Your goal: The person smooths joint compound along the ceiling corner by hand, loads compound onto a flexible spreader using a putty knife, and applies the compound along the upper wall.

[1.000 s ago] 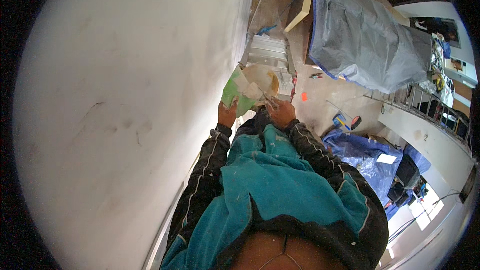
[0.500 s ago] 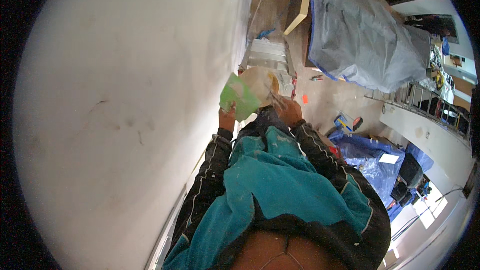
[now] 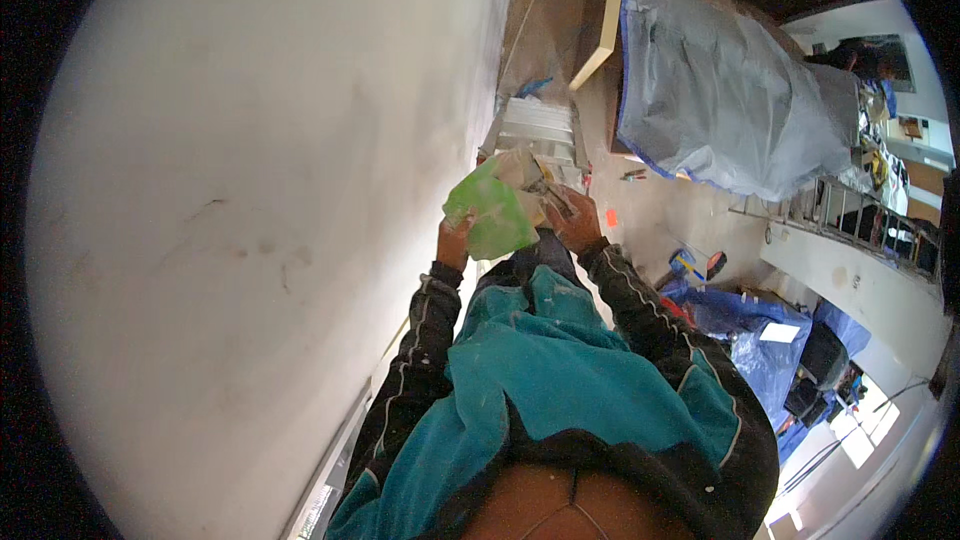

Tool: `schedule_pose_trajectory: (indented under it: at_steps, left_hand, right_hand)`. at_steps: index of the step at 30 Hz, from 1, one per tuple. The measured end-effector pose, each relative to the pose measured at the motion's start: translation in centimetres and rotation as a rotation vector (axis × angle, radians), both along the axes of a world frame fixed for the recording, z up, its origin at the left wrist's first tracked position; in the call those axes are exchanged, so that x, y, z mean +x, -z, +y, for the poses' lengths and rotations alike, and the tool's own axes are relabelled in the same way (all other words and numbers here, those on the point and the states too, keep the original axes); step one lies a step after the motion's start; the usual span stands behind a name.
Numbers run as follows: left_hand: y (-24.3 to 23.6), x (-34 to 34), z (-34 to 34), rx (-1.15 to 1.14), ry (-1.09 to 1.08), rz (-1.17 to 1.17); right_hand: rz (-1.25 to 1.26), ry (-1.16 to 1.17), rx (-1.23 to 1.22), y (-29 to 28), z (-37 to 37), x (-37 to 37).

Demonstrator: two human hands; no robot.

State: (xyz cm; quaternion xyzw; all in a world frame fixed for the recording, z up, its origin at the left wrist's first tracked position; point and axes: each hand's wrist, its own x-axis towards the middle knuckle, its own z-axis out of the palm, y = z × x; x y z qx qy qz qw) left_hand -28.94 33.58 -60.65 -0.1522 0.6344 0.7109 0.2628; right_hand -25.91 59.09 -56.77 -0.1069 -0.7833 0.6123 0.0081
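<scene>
Standing close beside a smudged white wall [image 3: 230, 170], a person in a teal and black top is working with both hands held out in front of the body. The left hand [image 3: 455, 235] is pinching a flat green sheet [image 3: 490, 217] by its near left edge, thumb on top, the fingers closing underneath; the sheet is tilting between the wall and the right hand, with pale smears showing across its face. The right hand [image 3: 575, 222] is curling around a slim, scraper-like tool [image 3: 557, 197], its working end pointing away from the body, near the sheet's far right edge; whether the two are touching cannot be told. Just beyond the sheet, a pale round bucket [image 3: 517, 168] is sitting partly hidden, and a light metal step platform [image 3: 537, 125] is stretching out behind it along the wall.

To the person's right, grey plastic sheeting [image 3: 720, 90] with a blue border is draping a large piece of furniture. On the floor [image 3: 655, 215], a small orange piece [image 3: 611, 217] and a red-handled hand tool [image 3: 633, 175] are lying apart, while a blue tarp [image 3: 735, 330] is spreading nearer the person, with a white sheet [image 3: 779, 333] resting on it.
</scene>
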Motion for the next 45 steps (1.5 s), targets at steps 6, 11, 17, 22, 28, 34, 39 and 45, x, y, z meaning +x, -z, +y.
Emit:
schedule_pose_trajectory:
  at_steps: [6, 11, 17, 22, 28, 34, 39, 45]
  left_hand:
    - [-9.2, -5.0, 0.3, 0.414, 0.036, -0.186]
    - [-17.2, -6.9, 2.6, 0.371, 0.196, -0.054]
    - [-14.9, -5.9, 0.1, 0.394, 0.128, -0.032]
    - [-19.7, -5.9, 1.6, 0.533, 0.079, 0.048]
    - [-18.0, -6.1, 1.1, 0.493, 0.101, 0.079]
    - [-20.4, -5.4, 4.8, 0.396, 0.174, -0.012]
    - [-20.1, -5.5, 5.3, 0.431, 0.214, -0.026]
    - [-20.9, -5.3, 3.7, 0.376, 0.055, -0.005]
  right_hand:
    - [0.392, -0.422, 0.438, -4.5, 3.6, -1.7]
    - [0.657, -0.624, 0.699, -8.8, 6.9, -2.9]
    - [0.828, -0.451, 0.778, -12.0, 10.2, -3.3]
    - [0.734, -0.550, 0.765, -11.7, 12.7, -2.1]
    - [0.583, -0.116, 0.356, -14.7, 11.0, -1.2]
    - [0.168, -0.081, -0.591, -18.5, 6.6, -1.7]
    - [0.103, -0.166, -0.972, -18.5, 6.1, -2.3]
    - [-0.064, -0.290, -0.834, -15.0, 9.5, -2.3]
